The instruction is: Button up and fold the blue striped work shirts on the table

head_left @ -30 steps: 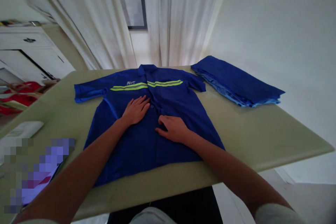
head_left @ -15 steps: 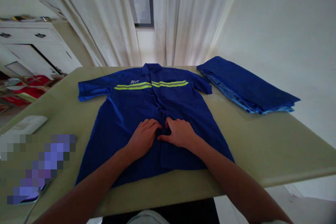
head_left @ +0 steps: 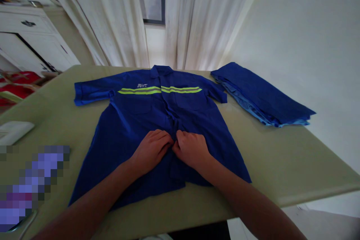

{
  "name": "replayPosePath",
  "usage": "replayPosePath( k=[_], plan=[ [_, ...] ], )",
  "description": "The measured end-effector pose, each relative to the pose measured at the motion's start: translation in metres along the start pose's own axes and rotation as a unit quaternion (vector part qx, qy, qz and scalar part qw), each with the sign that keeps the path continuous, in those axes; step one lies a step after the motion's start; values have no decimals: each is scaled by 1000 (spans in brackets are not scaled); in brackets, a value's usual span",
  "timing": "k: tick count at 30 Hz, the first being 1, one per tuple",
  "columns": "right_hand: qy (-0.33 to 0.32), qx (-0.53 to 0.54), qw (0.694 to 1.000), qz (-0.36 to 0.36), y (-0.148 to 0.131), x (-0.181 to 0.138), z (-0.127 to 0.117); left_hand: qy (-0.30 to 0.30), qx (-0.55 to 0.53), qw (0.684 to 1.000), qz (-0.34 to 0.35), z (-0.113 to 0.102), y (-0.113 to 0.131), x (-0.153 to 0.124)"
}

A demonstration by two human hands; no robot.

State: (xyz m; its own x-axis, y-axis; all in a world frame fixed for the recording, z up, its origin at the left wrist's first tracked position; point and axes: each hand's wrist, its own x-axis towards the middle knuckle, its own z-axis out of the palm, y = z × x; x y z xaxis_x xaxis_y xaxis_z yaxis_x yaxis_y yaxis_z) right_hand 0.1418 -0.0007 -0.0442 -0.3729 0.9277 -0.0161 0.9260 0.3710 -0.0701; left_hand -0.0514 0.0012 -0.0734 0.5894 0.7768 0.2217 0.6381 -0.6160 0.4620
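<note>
Shirt [head_left: 135, 120] | left hand [head_left: 152, 149], right hand [head_left: 191, 148] touching, palms down | fingertips pinching its front

A room in a home — white curtains [head_left: 180, 18] over a window, a white cabinet [head_left: 25, 41], a table [head_left: 281, 157].

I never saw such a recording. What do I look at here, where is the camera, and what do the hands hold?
No machine: a person wears one camera on the head, looking down, so both arms enter from below. On the green table lies a blue work shirt with yellow stripes, spread flat. The left hand and right hand meet at its front opening and pinch the cloth there. To the right lies a stack of folded blue clothes.
</note>
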Motion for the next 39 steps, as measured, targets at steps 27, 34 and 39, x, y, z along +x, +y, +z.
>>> replayPosePath(
  k=[27, 34, 39],
  plan=[
    [124, -71, 988, -64, -2, 0, 14, 93, -38, 993, -57, 2, 5, -1],
    [80, 88, 992, -29, 10, 6, 11, 74, -46, 994, -60, 3, 1, -2],
    [62, 284, 953, -82, 26, 13, 11, 76, -93, 991, -61, 1, 1, -2]
  ],
)
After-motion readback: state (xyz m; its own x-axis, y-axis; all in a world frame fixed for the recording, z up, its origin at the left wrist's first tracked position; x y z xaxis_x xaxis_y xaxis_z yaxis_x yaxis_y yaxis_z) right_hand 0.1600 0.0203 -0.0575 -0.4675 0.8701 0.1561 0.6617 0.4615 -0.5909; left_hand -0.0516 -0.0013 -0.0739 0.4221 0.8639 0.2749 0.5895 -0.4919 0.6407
